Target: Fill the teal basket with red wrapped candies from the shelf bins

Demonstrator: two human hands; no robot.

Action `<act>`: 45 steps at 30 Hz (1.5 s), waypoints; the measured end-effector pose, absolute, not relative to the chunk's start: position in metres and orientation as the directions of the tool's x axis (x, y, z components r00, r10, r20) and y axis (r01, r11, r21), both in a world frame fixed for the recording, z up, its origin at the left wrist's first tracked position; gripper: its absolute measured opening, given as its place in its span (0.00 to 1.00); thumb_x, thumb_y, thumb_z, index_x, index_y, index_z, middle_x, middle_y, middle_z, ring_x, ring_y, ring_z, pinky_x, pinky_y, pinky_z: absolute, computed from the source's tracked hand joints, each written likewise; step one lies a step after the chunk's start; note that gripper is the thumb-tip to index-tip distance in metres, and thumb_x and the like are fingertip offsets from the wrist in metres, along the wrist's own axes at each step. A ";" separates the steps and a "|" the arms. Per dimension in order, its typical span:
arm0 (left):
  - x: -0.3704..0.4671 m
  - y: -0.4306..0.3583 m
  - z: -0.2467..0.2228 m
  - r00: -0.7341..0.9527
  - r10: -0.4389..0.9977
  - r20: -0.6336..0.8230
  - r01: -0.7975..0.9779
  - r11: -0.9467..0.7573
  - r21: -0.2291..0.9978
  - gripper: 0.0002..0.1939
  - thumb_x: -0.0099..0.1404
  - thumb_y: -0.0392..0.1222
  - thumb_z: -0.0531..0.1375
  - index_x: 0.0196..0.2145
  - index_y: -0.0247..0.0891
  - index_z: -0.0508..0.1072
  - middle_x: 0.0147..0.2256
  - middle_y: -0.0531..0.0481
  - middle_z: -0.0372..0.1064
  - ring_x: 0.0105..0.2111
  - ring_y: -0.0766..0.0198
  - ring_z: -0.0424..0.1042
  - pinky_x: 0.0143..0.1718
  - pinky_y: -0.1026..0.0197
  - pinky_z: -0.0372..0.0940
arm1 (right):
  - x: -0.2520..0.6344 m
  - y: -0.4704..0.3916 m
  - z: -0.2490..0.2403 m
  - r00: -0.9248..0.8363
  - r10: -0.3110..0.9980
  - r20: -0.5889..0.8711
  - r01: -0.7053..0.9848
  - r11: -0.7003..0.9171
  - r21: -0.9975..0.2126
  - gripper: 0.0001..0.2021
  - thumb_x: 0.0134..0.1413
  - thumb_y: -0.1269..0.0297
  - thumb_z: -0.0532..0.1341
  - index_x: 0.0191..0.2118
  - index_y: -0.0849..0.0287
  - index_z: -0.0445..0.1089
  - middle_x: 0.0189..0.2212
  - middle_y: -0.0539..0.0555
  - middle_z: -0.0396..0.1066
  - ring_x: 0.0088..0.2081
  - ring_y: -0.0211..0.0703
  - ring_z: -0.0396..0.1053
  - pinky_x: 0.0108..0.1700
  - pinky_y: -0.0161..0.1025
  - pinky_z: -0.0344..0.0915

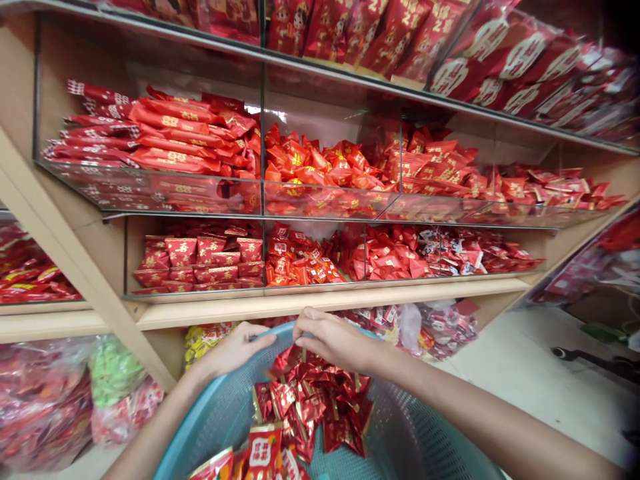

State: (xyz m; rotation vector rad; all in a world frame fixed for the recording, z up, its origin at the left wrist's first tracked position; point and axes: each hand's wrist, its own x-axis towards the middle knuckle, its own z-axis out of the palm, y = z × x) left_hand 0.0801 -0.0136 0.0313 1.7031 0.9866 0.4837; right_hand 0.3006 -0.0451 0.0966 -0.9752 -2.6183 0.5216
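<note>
A blue-green plastic basket (200,427) with perforated walls stands in front of me. Inside it lie shiny red candy packets (310,407) with gold edges, heaped toward the far side. Closer to me are several red-and-orange packets (265,453) with white labels. My left hand (243,347) is closed over the basket's far-left rim, its thumb on the inner side. Just right of it, my right hand (333,339) reaches across the far rim with curled fingers, directly above the red packets. Whatever those fingers pinch is hidden.
Ahead rise wooden shelves with clear-fronted bins (200,193) full of red packets. A wooden ledge (330,300) runs just beyond the basket. Below it sit bagged candies (445,327); more plastic bags (45,400) lie at lower left. Pale floor (500,360) shows at right.
</note>
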 end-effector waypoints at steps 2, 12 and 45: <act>0.080 -0.012 0.028 0.585 0.804 -0.103 0.368 -0.150 0.918 0.21 0.59 0.54 0.52 0.30 0.32 0.73 0.27 0.51 0.68 0.27 0.65 0.62 0.30 0.67 0.56 | 0.296 -0.044 0.093 -0.730 0.661 0.172 0.519 0.701 -0.490 0.04 0.56 0.70 0.52 0.33 0.60 0.63 0.33 0.52 0.60 0.36 0.36 0.59 0.40 0.33 0.56; 0.079 -0.011 0.022 0.521 0.848 -0.098 0.356 -0.111 0.928 0.25 0.60 0.58 0.48 0.21 0.33 0.64 0.19 0.55 0.54 0.22 0.70 0.50 0.24 0.67 0.48 | 0.280 -0.026 0.064 -0.734 0.670 -0.111 0.331 0.210 -0.920 0.04 0.54 0.67 0.54 0.30 0.61 0.58 0.15 0.42 0.54 0.18 0.30 0.53 0.20 0.27 0.50; 0.083 -0.013 0.030 0.509 0.853 -0.113 0.405 -0.121 0.906 0.25 0.57 0.58 0.50 0.29 0.32 0.74 0.27 0.51 0.69 0.28 0.63 0.63 0.30 0.65 0.57 | 0.331 0.052 0.132 -0.026 0.889 0.457 0.982 0.109 -0.157 0.10 0.56 0.64 0.52 0.43 0.62 0.61 0.36 0.58 0.69 0.37 0.44 0.68 0.35 0.35 0.59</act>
